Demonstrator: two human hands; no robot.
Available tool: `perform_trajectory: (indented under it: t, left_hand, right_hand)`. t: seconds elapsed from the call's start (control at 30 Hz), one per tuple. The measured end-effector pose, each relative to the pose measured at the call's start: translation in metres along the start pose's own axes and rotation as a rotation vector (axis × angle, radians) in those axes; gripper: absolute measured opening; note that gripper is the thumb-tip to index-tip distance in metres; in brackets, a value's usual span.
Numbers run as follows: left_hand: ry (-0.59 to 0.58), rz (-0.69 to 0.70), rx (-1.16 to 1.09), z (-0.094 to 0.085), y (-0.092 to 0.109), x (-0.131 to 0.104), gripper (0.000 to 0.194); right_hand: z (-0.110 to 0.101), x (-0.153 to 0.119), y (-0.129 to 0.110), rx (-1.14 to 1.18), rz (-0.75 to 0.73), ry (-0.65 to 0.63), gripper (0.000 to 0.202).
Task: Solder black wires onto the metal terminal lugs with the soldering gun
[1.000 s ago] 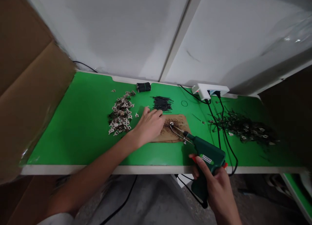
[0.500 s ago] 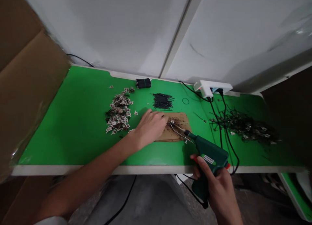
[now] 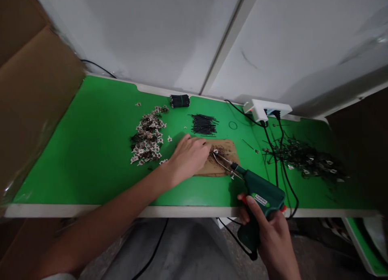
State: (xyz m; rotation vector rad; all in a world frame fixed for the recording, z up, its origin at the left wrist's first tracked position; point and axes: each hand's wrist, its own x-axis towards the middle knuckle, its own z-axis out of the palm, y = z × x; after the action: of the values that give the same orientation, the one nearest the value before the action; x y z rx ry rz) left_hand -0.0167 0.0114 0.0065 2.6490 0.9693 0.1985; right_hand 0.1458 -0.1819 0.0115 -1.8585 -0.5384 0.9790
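My right hand (image 3: 268, 227) is wrapped round a green soldering gun (image 3: 263, 191) with a red trigger. Its thin tip reaches a small white metal part (image 3: 216, 151) on a scorched piece of cardboard (image 3: 227, 146). My left hand (image 3: 192, 154) rests at the cardboard's left side, fingers closed and curled down beside that part; what they pinch is hidden beneath them. Behind the left hand lies a stack of short black wires (image 3: 204, 124). To its left is a heap of small white metal parts (image 3: 148, 138).
A bundle of black wires (image 3: 180, 101) lies near the wall. A white power strip (image 3: 269, 108) with plugged cords stands at the back right. Black cords cross the green table (image 3: 100, 150) by a pile of wired parts (image 3: 309, 158). A cardboard box (image 3: 39, 90) stands left.
The view has shifted slightly. Both hands and the soldering gun stay in nearly the same place, with the tip still at the small metal part.
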Motion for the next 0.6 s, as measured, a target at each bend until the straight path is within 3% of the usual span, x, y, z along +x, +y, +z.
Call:
perform_trajectory:
  t: [0.6]
  left_hand:
    - [-0.006, -0.012, -0.011, 0.0030, 0.0015, 0.0007, 0.027]
  right_hand:
    - [-0.0003, 0.0005, 0.0064, 0.066, 0.010, -0.012, 0.043]
